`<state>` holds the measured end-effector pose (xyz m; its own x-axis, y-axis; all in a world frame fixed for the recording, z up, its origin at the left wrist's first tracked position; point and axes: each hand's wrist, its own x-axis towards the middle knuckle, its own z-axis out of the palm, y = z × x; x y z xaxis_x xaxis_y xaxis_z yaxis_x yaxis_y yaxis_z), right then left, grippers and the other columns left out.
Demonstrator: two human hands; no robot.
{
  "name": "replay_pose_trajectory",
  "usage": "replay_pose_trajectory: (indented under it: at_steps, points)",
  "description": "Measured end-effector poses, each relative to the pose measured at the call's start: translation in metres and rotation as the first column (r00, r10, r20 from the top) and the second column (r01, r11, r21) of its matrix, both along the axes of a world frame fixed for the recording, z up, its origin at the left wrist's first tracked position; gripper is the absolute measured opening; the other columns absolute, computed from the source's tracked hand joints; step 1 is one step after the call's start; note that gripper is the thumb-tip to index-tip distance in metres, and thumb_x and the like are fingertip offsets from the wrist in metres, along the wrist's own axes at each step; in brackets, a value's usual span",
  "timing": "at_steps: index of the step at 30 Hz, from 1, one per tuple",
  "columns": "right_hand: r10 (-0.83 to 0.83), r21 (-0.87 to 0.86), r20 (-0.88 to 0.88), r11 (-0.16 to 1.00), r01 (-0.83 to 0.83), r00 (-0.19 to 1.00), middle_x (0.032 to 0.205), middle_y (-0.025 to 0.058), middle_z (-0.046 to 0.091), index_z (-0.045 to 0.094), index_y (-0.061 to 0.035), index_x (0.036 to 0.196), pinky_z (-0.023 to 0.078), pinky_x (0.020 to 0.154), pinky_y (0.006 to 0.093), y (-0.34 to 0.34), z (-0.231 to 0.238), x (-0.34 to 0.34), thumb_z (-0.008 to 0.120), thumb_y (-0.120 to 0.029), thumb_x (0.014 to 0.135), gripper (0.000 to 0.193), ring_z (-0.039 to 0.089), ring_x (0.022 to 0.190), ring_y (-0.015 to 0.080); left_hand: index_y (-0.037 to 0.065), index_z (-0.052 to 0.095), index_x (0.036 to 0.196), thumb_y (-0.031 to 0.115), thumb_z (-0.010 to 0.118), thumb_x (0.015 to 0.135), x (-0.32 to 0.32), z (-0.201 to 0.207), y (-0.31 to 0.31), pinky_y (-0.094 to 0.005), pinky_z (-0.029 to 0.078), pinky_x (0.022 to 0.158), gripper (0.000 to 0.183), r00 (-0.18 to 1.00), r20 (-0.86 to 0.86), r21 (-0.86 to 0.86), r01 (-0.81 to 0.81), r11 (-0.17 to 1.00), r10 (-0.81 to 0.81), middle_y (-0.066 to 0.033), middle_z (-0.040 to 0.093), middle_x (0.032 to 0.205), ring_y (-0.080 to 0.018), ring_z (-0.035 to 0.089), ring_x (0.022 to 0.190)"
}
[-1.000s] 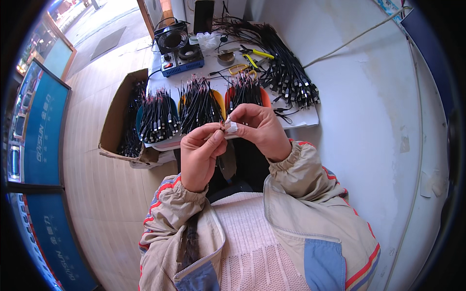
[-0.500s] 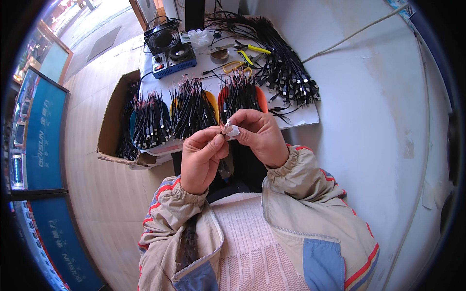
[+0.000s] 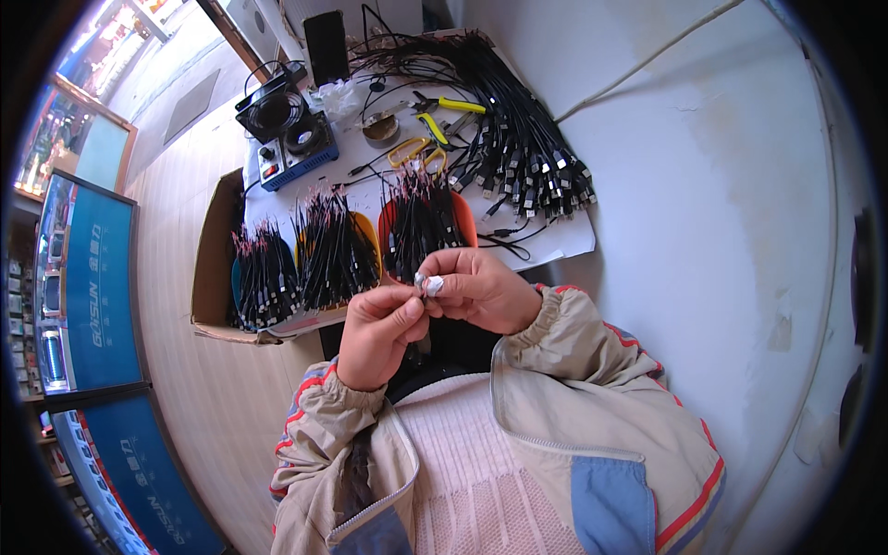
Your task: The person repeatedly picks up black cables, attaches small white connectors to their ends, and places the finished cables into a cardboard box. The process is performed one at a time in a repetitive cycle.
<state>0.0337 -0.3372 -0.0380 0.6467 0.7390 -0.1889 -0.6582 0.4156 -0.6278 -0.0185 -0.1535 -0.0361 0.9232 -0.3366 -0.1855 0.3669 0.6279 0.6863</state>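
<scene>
My left hand [image 3: 375, 333] and my right hand [image 3: 490, 294] meet in front of my chest, fingertips pinched together. Between them is the end of a thin cable [image 3: 423, 294], with fine reddish wire; most of it is hidden by the fingers. White tape-like wrapping [image 3: 433, 286] covers a fingertip of my right hand. Just beyond the hands stand three bunches of short black USB cables, pinkish wire ends upward: a left bunch [image 3: 266, 282], a middle bunch [image 3: 333, 254] in a yellow holder [image 3: 368, 242], and a right bunch [image 3: 418, 217] in an orange holder [image 3: 465, 222].
A cardboard box [image 3: 211, 259] borders the table's left side. Farther back are a blue-black device with a fan [image 3: 294, 148], a round tin [image 3: 380, 131], yellow-handled cutters [image 3: 433, 131], yellow scissors [image 3: 407, 151] and a large heap of black cables [image 3: 527, 139]. A white wall [image 3: 684, 231] rises at right.
The view has shifted, so the table and bunches sit lower and farther left. Both hands stay pinched together, the right lying slightly flatter with its fingertips closer to the left's.
</scene>
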Motion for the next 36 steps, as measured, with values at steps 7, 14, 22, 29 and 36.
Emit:
replay_pose_trajectory:
  at_steps: [7, 14, 22, 29, 36]
  points:
    - [-0.081, -0.345, 0.254, 0.923, 0.168, 0.964, 0.088, -0.0030, 0.063, 0.061, -0.0017, 0.106, 0.039, 0.053, 0.0177, -0.008, -0.029, 0.010, 0.064, -0.019, 0.092, 0.023, 0.050, 0.064, 0.0027, -0.006, 0.066, 0.101, 0.005, 0.060, 0.093, -0.013, -0.005, 0.003, -0.0175, 0.037, 0.054, 0.015, 0.975, 0.215, 0.525, -0.167, 0.835, 0.060, -0.0041, 0.064, 0.077, -0.0043, 0.048, 0.060]
    - [0.039, -0.507, 0.858, 0.234, 0.830, 0.513, 0.069, 0.0114, 0.065, 0.065, 0.0016, 0.081, 0.049, 0.058, 0.0312, 0.015, -0.057, 0.091, 0.071, -0.013, 0.078, 0.016, 0.064, 0.062, 0.0215, -0.006, 0.066, 0.098, 0.004, 0.059, 0.093, -0.009, -0.008, 0.015, -0.0186, 0.038, 0.054, 0.013, 0.963, 0.217, 0.435, -0.242, 0.867, 0.160, -0.0047, 0.064, 0.076, -0.0054, 0.048, 0.061]
    - [0.087, -0.449, 0.893, 0.190, 0.873, 0.441, 0.068, 0.0097, 0.065, 0.065, 0.0025, 0.081, 0.049, 0.059, 0.0291, 0.013, -0.055, 0.090, 0.070, -0.014, 0.077, 0.018, 0.062, 0.059, 0.0169, -0.006, 0.066, 0.097, 0.008, 0.061, 0.092, -0.015, -0.012, 0.030, -0.0198, 0.038, 0.054, 0.016, 0.961, 0.188, 0.349, -0.260, 0.901, 0.204, -0.0069, 0.064, 0.076, -0.0081, 0.050, 0.061]
    - [0.156, -0.500, 0.862, 0.112, 0.859, 0.481, 0.071, 0.0155, 0.066, 0.066, 0.0019, 0.077, 0.052, 0.062, 0.0366, 0.020, -0.060, 0.095, 0.070, -0.018, 0.075, 0.020, 0.066, 0.064, 0.0291, -0.005, 0.066, 0.098, 0.008, 0.061, 0.092, -0.028, -0.012, 0.041, -0.0200, 0.038, 0.054, 0.015, 0.942, 0.203, 0.277, -0.317, 0.907, 0.267, -0.0061, 0.064, 0.076, -0.0077, 0.050, 0.061]
    - [-0.233, -0.269, 0.876, 0.491, 0.829, 0.422, 0.072, -0.0017, 0.063, 0.065, 0.0021, 0.089, 0.046, 0.061, 0.0197, 0.015, -0.001, 0.061, 0.066, -0.009, 0.086, 0.012, 0.055, 0.064, 0.0031, -0.005, 0.066, 0.099, 0.008, 0.060, 0.093, -0.029, 0.002, 0.042, -0.0200, 0.041, 0.057, 0.016, 0.913, 0.274, 0.258, -0.371, 0.892, 0.301, -0.0073, 0.067, 0.082, -0.0082, 0.053, 0.064]
